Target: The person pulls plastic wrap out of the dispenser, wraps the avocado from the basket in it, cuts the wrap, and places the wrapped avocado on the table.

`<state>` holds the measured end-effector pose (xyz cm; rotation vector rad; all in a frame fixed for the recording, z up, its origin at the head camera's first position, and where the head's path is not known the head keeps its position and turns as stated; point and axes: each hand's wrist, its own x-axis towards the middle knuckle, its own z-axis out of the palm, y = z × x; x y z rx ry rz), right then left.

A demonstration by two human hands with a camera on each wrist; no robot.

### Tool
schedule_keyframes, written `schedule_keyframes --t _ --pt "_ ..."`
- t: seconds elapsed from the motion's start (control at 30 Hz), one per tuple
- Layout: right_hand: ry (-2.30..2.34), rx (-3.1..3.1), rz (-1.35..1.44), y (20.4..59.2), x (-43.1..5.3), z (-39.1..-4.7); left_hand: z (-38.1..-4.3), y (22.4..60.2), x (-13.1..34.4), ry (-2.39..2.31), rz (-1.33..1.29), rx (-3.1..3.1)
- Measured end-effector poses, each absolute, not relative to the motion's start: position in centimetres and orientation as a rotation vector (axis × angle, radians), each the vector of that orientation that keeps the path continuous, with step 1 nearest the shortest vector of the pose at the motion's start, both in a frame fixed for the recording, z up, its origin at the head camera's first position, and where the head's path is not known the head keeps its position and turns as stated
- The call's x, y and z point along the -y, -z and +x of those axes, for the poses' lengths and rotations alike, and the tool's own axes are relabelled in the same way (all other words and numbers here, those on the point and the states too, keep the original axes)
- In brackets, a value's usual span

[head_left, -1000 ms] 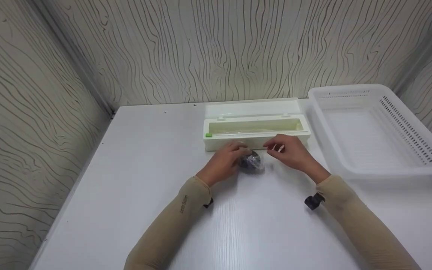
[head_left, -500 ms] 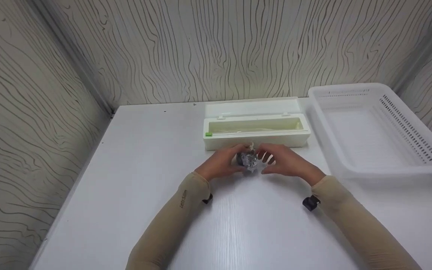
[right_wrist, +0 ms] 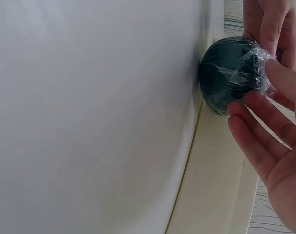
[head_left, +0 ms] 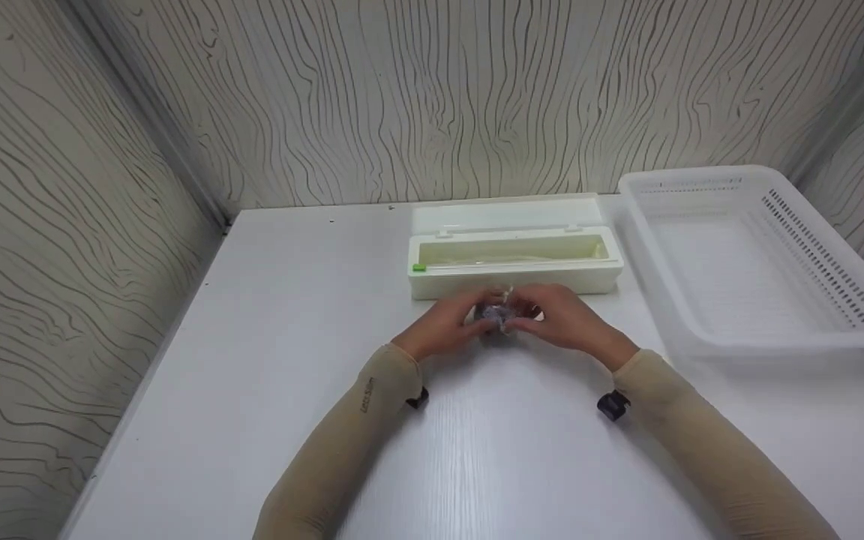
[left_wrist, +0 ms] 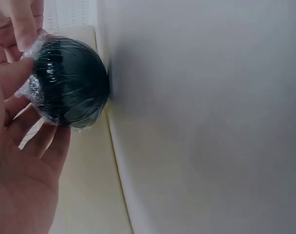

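Observation:
A dark green, ball-like object [left_wrist: 74,80] rests on the white table, wrapped in clear cling film [right_wrist: 265,70]. In the head view the object [head_left: 493,313] is partly covered by both hands. My left hand [head_left: 443,326] holds it from the left, thumb and fingers curved about its side. From the right, my right hand [head_left: 563,315] pinches the gathered film at the top with the thumb and fingers, its other fingertips against the object's side. Just behind stands a long white cling film dispenser [head_left: 514,283], lid raised, with film lying along its green-ended cutter bar.
To the right of the dispenser stands a white plastic basket [head_left: 649,270] with slotted sides. A patterned wall [head_left: 402,105] rises behind the white table [head_left: 289,300], and another closes off the left side. Each wrist carries a small black camera mount [head_left: 613,405].
My right hand has come down and left from near the dispenser's front to the wrapped object, and its fingers have closed on the film. The left hand has turned the object slightly.

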<state>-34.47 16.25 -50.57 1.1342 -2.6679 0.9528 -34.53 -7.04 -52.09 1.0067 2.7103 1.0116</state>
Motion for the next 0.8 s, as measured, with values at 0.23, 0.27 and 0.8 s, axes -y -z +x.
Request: schedule_keyframes --t 0.23,0.27,0.8 --pt "-0.994 2.579 1.049 50.71 -15.79 -34.90 -34.62 52.25 6.99 -1.132 0.957 -2.686" --pt "-0.982 2.569 1.032 50.76 -15.72 -34.94 -34.64 52.27 6.99 -1.148 0.953 -2.684" --pt "-1.352 2.742 0.983 50.90 -15.69 -34.91 -34.56 52.29 6.83 -1.343 0.844 -2.627"
